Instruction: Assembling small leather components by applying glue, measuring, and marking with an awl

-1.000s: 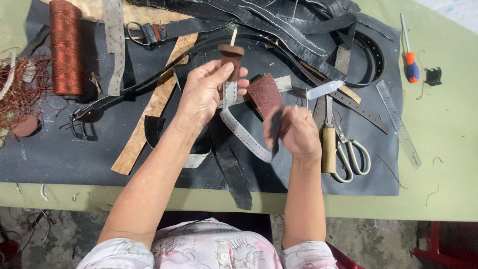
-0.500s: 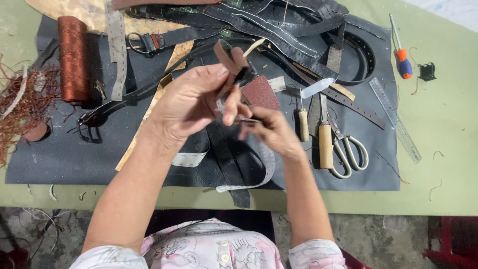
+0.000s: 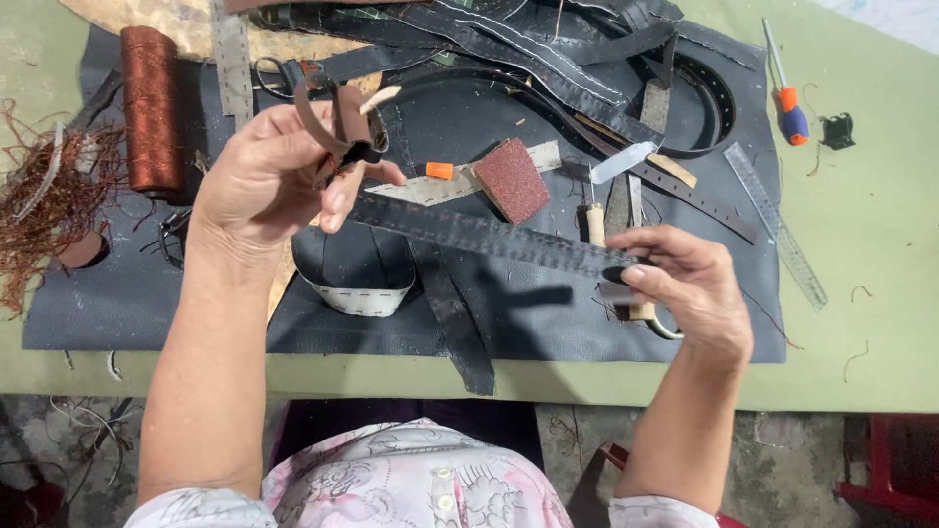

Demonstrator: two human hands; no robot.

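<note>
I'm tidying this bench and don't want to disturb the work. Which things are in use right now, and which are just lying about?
In use:
- dark stitched strap, stretched between both hands
- brown loop piece, in the left hand
- right hand pinching the strap's end

Lying about:
- copper thread spool
- sanding block
- clear ruler
- orange-handled screwdriver
- black mat

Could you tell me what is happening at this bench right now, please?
A person is working with leather at a green table covered by a dark mat. The left hand holds up a small brown leather loop together with one end of a dark stitched strap. The right hand pinches the strap's other end, so it runs stretched between both hands above the mat. Around them lie a spool of copper thread, a sanding block, a clear ruler and a screwdriver.
</note>
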